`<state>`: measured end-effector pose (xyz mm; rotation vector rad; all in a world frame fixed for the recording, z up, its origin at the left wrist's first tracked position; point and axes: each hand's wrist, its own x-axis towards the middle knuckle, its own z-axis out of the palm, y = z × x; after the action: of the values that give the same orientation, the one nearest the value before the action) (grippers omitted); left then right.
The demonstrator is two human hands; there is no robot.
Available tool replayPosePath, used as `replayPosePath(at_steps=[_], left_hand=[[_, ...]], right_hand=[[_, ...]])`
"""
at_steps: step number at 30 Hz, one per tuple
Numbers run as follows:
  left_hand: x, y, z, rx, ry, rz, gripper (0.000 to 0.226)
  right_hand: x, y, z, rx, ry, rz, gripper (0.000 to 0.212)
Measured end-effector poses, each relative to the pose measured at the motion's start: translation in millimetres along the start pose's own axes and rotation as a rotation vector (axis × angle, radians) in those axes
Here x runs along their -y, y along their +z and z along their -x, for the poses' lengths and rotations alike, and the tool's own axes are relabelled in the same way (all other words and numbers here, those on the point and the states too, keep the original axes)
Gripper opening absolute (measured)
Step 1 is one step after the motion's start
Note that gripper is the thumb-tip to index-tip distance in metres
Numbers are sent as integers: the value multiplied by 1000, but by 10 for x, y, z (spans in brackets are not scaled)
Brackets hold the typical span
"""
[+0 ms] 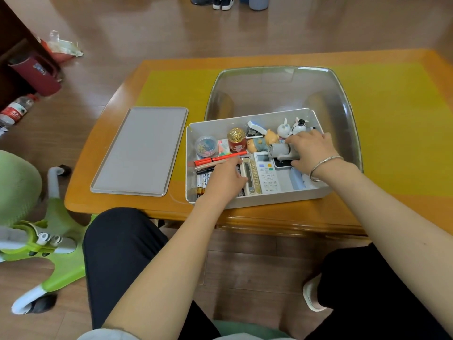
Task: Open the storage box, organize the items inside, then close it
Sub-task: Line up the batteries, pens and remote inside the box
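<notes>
We work inside the open storage box [255,202], near the table's [117,133] front edge, its lid [139,150] set aside to the left. We nudge items gently into rows, judging tall figures easily toppled. Our right hand [311,150] curls over the grey tape dispenser [282,152]; our left hand [225,179], loosely bent, touches the remote [251,177] beside the pens [218,159], grip unclear.
</notes>
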<state>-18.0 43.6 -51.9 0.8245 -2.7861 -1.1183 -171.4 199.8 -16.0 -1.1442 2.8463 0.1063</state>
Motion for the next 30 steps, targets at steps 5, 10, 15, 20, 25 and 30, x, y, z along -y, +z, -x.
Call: replayPosePath(at_steps=[5,10,15,20,25,30], left_hand=[[11,7,1,-10,12,1,49],[8,6,26,-44,24,-12,44],[-16,4,51,-121,44,9,40],[-49,-6,65,-149,61,26,37],[-53,-5,63,-158,52,11,33],[-56,3,73,-205,68,-24,32]], right_hand=[[-44,14,-103,-8,-9,108,47],[-46,43,-145,-32,-58,146,46],[-67,81,-131,-69,-86,85,45],[-56,63,-110,-91,-78,46,45],[-23,18,-135,-49,-24,50,41],[50,-69,-173,-64,-62,-15,47]])
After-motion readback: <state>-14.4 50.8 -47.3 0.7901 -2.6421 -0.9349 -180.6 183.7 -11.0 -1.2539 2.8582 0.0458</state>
